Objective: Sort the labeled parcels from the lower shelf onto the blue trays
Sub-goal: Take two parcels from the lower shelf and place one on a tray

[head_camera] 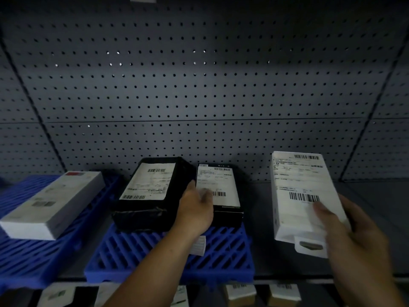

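White parcel, label up for reading, sits gripped in our right hand beside the tray; our left hand clasps the narrow black parcel, seating it there, we judge.

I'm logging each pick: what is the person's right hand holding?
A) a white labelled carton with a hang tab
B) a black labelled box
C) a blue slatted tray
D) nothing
A: the right hand grips the white labelled carton with a hang tab, thumb across its barcode label.

Single head view, close, facing forward and down at shelf, pegboard
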